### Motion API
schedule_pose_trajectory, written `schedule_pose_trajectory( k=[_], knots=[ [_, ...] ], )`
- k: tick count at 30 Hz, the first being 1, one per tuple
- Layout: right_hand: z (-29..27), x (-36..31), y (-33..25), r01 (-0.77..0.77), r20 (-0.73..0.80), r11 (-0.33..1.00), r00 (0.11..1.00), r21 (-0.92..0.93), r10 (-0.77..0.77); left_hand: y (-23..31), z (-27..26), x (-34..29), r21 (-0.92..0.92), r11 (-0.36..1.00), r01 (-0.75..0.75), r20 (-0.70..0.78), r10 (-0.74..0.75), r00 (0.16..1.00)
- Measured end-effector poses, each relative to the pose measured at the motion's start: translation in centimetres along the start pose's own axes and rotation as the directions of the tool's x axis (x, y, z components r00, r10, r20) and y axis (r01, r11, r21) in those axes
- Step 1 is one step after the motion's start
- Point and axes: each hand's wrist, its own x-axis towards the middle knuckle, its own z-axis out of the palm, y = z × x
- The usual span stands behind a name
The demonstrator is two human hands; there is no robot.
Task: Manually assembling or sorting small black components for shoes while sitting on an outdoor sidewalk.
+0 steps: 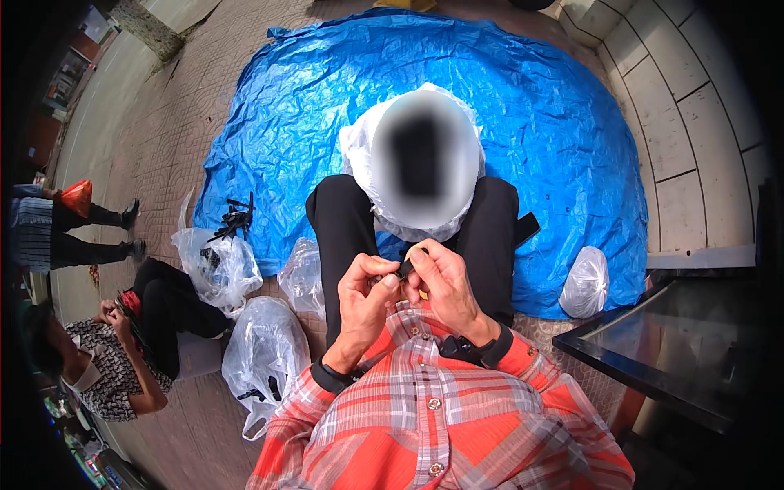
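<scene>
In front of my chest my two hands meet, fingers pinched together. A small black piece [406, 267] sits between the fingertips; it is too small to tell what kind it is. My left hand [366, 300] grips it from one side, thumb and forefinger closed. On the other side my right hand [447, 287] closes thumb and fingers on it. A white plastic bag [355, 151] stands between my knees just beyond the hands; its middle is blurred out. Past my right knee a flat black strip [527, 229] sticks out.
A blue tarp [302, 106] covers the ground ahead. To the left stand clear plastic bags [265, 347], one beside a bundle of black straps [235, 219]. A tied white bag [585, 283] lies right, near a dark glass-topped table [678, 335]. Another person [114, 351] sits at left; someone stands behind.
</scene>
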Motion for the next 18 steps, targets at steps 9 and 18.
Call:
schedule_pose_trajectory(
  k=[9,18],
  knots=[
    [-0.4,-0.3,0.0,0.094,0.024,0.978,0.996,-0.186,-0.091,0.3,0.5,0.1,0.165,0.973,0.163,-0.180,-0.132,0.975],
    [-0.9,-0.4,0.4,-0.014,0.056,1.000,0.998,0.025,0.013,1.1,0.2,0.1,0.048,0.960,0.275,-0.114,-0.268,0.957]
  ],
)
